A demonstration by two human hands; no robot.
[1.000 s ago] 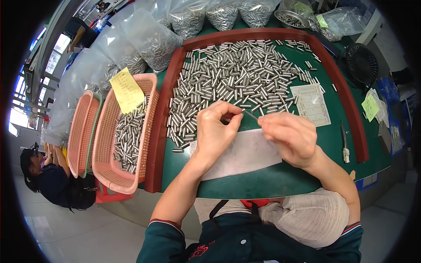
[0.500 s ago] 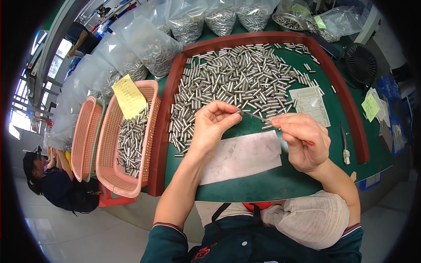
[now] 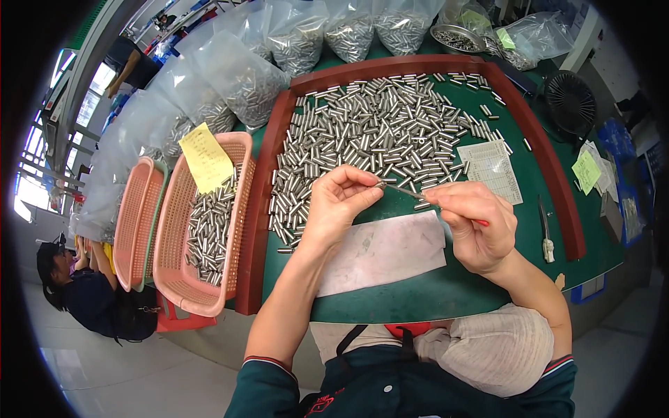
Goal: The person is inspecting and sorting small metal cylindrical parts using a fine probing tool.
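My left hand [image 3: 339, 202] pinches a small metal cylinder [image 3: 380, 184] between thumb and index finger, mostly covered by the fingertips. In my right hand [image 3: 482, 226] is a slim metal tool [image 3: 405, 191] with a red handle end [image 3: 481, 222] showing behind the fingers. The tool's thin tip meets the end of the cylinder; whether it goes inside cannot be made out. Both hands hover above a whitish cloth [image 3: 383, 254] on the green tabletop [image 3: 411, 303]. Just beyond them spreads a heap of loose metal cylinders [image 3: 376, 125].
A dark red wooden frame [image 3: 254, 237] borders the heap. To the left, a pink basket [image 3: 164, 268] holds more cylinders and a yellow note [image 3: 207, 159]. Filled plastic bags [image 3: 244, 83] line the back. Tweezers [image 3: 545, 226], a printed sheet [image 3: 491, 171] and a black fan [image 3: 573, 101] are at right.
My right hand has shifted slightly left, bringing the tool closer to my left fingertips. The left hand stays almost in place, still pinching the cylinder.
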